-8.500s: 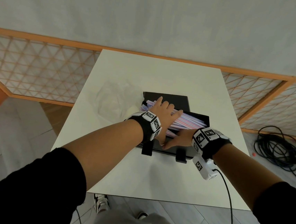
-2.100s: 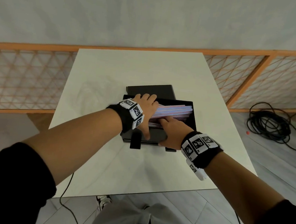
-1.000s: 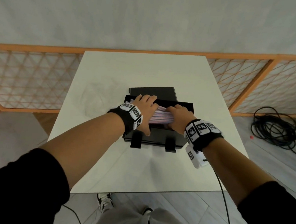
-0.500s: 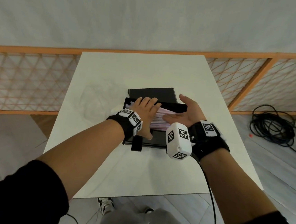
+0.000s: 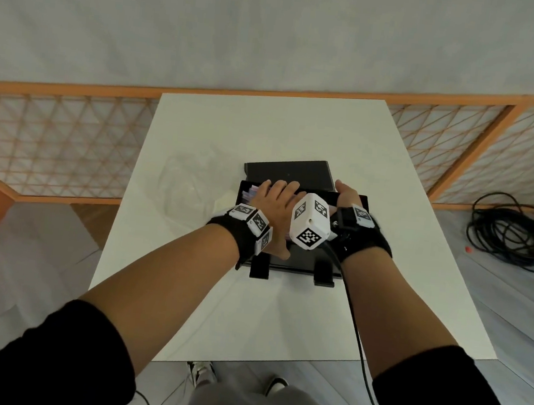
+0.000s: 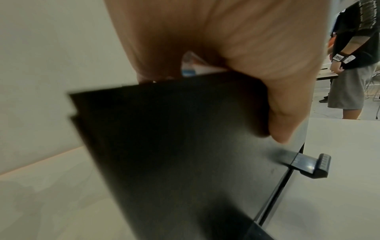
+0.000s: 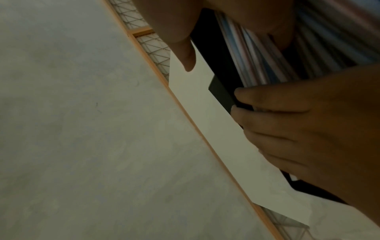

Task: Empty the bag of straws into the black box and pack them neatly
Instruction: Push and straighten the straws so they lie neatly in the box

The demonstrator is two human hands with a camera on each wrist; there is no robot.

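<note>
The black box [image 5: 295, 264] stands mid-table with striped straws [image 5: 249, 191] lying lengthwise inside. My left hand [image 5: 275, 203] lies flat on the straws with fingers straight, thumb down the front wall. In the left wrist view the palm [image 6: 236, 48] covers the box [image 6: 174, 146], and a few straw ends [image 6: 191, 65] show under it. My right hand [image 5: 346, 193] stands on edge inside the box's right end, fingers straight. In the right wrist view its fingers [image 7: 267, 129] touch the ends of the straws [image 7: 267, 56] near the box's corner [image 7: 222, 92].
The box's black lid [image 5: 288, 171] lies just behind it. A crumpled clear bag [image 5: 188, 188] sits on the white table [image 5: 248, 315] to the left. Two latches [image 5: 259, 268] stick out at the box's front. A cable coil [image 5: 510, 235] lies on the floor right.
My right hand has lifted off the top of the straws, turned on edge and moved to the box's right end. The left hand stays pressed on the straws.
</note>
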